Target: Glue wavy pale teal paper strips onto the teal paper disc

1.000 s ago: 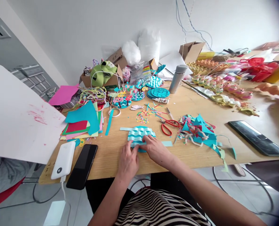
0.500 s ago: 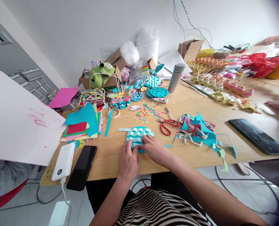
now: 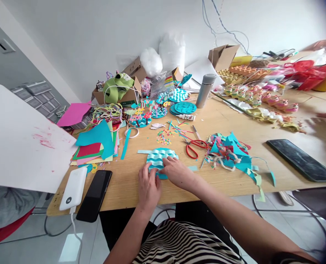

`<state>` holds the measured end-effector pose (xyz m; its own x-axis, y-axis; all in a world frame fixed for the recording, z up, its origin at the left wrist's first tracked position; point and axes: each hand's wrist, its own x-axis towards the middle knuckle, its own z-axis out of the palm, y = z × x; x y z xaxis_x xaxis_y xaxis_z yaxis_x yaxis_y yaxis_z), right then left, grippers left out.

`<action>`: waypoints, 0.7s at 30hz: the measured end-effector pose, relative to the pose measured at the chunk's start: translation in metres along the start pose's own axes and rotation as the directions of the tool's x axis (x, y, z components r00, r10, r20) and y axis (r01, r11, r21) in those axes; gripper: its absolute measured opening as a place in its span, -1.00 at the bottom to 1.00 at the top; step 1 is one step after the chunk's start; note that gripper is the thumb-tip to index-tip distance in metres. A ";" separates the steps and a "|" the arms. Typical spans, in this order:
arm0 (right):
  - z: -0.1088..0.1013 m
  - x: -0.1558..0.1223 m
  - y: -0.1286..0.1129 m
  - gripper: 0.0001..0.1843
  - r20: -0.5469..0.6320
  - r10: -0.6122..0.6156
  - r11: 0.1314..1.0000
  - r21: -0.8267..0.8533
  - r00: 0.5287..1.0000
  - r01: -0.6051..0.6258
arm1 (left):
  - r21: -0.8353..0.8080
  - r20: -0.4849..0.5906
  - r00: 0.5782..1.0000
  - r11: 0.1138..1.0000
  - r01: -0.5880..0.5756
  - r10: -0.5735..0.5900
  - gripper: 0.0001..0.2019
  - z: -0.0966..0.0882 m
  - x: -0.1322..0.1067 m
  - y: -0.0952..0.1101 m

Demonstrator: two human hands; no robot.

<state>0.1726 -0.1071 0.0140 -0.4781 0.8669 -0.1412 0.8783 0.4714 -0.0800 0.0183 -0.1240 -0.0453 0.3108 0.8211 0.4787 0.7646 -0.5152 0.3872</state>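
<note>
Cluttered wooden table (image 3: pixel 124 189) beneath wavy paper (image 3: pixel 156 156), pale wall (image 3: pixel 94 36) behind

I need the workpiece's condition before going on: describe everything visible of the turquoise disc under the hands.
The turquoise disc, apparently paper or card, lies flat on the wooden table, near its front edge. Pale blue strips arch across it in wavy rows, turquoise showing between them. A flat pale strip juts out at its upper left; whether it is attached is unclear. Fingers of the left hand and right hand rest on its nearer part, hiding some of it.
</note>
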 end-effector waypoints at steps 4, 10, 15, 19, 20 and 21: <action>-0.002 0.004 0.003 -0.67 0.029 -0.028 0.999 -0.024 0.999 0.029 | 0.004 -0.010 1.000 1.000 -0.005 0.005 -0.76 0.002 0.001 -0.001; -0.010 0.009 0.002 -0.65 0.087 -0.025 0.998 -0.061 0.996 0.030 | -0.097 -0.077 0.997 0.995 0.017 -0.025 -0.73 -0.002 -0.003 0.002; -0.024 0.014 0.000 -0.67 0.192 -0.049 0.996 -0.069 0.980 0.063 | -0.517 0.188 0.976 0.835 0.191 -0.106 -0.70 -0.005 -0.021 0.029; -0.033 0.020 0.000 -0.62 0.259 -0.043 0.997 -0.051 0.965 0.058 | -0.717 0.577 0.811 0.416 0.559 -0.095 -0.64 0.000 -0.028 0.051; -0.035 0.021 0.001 -0.61 0.275 -0.044 0.997 -0.044 0.960 0.058 | -0.730 0.631 0.772 0.280 0.624 -0.074 -0.61 0.002 -0.028 0.054; -0.036 0.022 0.001 -0.61 0.293 -0.043 0.998 -0.037 0.955 0.057 | -0.730 0.669 0.742 0.147 0.668 -0.047 -0.57 0.004 -0.026 0.057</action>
<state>0.1629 -0.0814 0.0458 -0.4955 0.7600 -0.4206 0.8493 0.5254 -0.0513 0.0555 -0.1741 -0.0388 0.5720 0.7978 -0.1904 -0.0917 0.2929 0.9517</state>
